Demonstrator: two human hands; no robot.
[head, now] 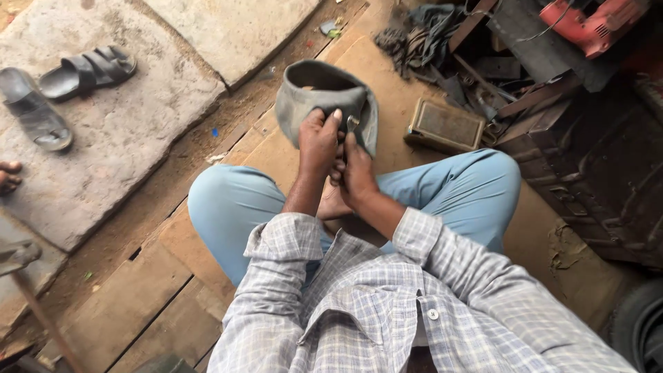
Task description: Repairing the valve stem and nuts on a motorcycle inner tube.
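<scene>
Right at the centre, a grey, limp rubber inner tube (304, 86), folded over on itself into a floppy loop, hangs in front of the seated person's crossed legs, above the worn wooden plank floor (138, 290). Its loop runs away from the body and arches up and to the left, so the bulk of it lies beyond the two hands, on the far side of the knuckles. A small metal valve stem (353, 123) shows at the near edge of the fold, between the hands and touching both.

The left hand (319, 141) is clamped on the folded rubber from above, fingers curled over the near edge. The right hand (358, 174) sits just below and to the right, its fingertips pinched together on the rubber at the valve; it is the nearer hand to the stem.

Outward from there: light blue trousers (476, 190) on both knees, a pale checked shirt (373, 304) in the foreground. A flat rectangular metal tin (445, 124) lies near the right knee, with scrap metal and a red power tool (590, 24) beyond it. Two dark sandals (62, 86) rest on a stone slab (124, 138) well apart to the left.
</scene>
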